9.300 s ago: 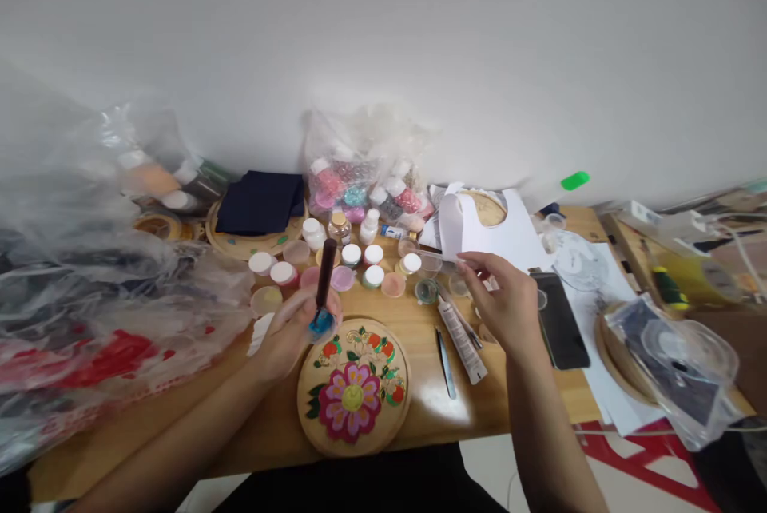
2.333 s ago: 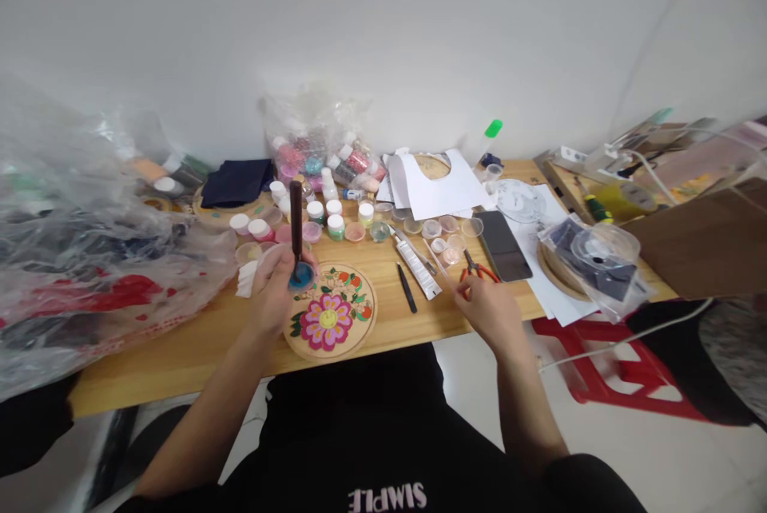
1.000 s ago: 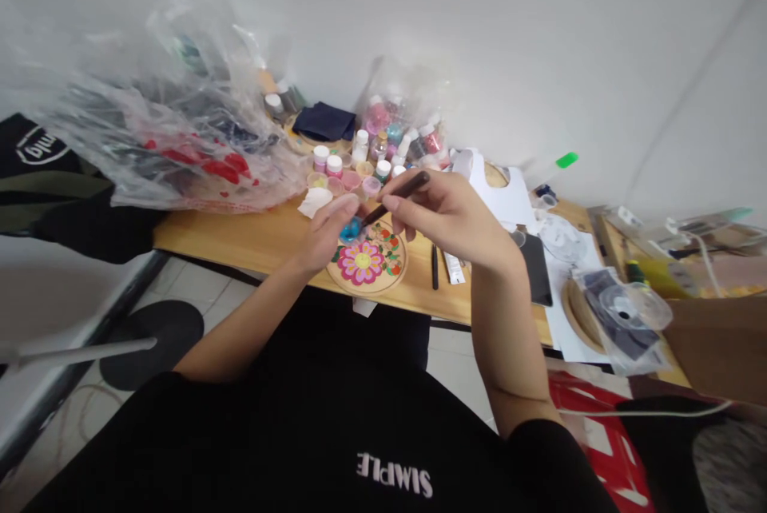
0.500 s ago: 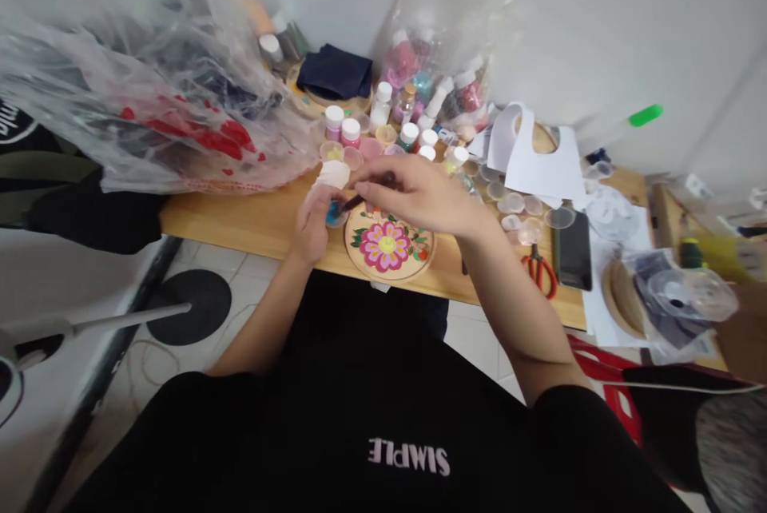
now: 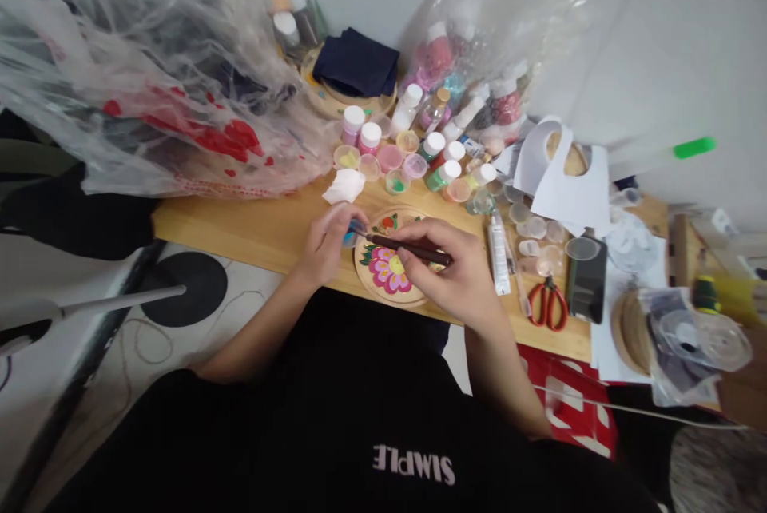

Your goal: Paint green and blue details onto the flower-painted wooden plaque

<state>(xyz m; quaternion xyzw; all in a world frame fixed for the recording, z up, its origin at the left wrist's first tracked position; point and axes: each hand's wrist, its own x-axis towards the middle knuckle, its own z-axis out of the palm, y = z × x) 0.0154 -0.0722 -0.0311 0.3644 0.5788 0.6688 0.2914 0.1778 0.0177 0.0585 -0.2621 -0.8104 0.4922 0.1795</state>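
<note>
A round wooden disc [image 5: 383, 289] painted with a pink flower lies near the front edge of the wooden table [image 5: 252, 227]. My left hand [image 5: 327, 241] is closed round a small pot of blue paint [image 5: 349, 235] at the disc's left rim. My right hand [image 5: 449, 277] lies over the disc and pinches a dark brown tool [image 5: 403, 247], held almost level. The tool's tip reaches into the blue pot.
Small paint pots and bottles [image 5: 413, 153] crowd the table behind the disc. A big clear plastic bag [image 5: 149, 81] fills the left. To the right lie a white tube [image 5: 497, 241], red scissors [image 5: 546, 304], a black phone [image 5: 587, 285] and white paper [image 5: 566, 177].
The view has dropped closer to the table. My right hand, which lay by the scissors, has taken the dark tool from upright in the pot and tilted it level, then drawn back over the disc.
</note>
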